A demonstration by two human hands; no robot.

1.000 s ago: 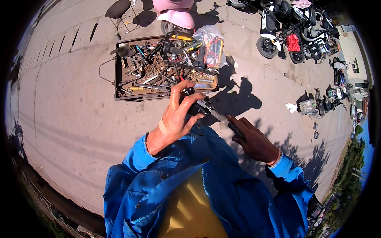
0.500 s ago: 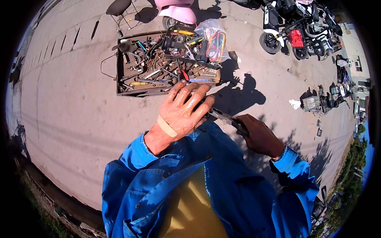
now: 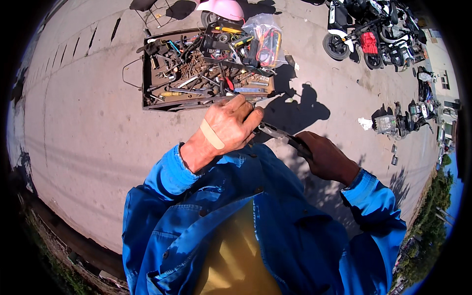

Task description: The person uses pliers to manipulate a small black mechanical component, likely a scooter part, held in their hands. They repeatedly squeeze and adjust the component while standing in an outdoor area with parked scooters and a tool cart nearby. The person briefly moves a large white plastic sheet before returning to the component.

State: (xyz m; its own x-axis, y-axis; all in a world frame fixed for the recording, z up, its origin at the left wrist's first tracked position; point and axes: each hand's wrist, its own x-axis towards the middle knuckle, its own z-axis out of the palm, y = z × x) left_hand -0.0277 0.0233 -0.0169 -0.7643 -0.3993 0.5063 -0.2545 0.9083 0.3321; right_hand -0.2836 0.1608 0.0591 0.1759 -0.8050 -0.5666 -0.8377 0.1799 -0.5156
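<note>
My right hand (image 3: 327, 157) is closed round the dark handle end of a long, narrow grey metal tool (image 3: 275, 132), whose exact kind I cannot make out. The tool slants up and leftward to my left hand (image 3: 228, 123). That hand has a tan bandage strip (image 3: 212, 134) across its back. Its fingers are bent and closed near the tool's far end; what they grip is hidden beneath them. Both hands are in front of my blue jacket, just short of a wide, shallow toolbox (image 3: 143, 88) on the ground.
Wrenches and rusty parts fill the toolbox. A black tray (image 3: 204, 55) of tools and a clear plastic bag (image 3: 261, 29) rest on it. Behind stands a pink scooter (image 3: 222, 8); at far right are several parked scooters (image 3: 339, 22). A folding stool (image 3: 143, 5) stands far left.
My left hand's fingers, stretched out before, are now curled in. My right hand and the tool have shifted only slightly. The toolbox appears a little higher in the picture.
</note>
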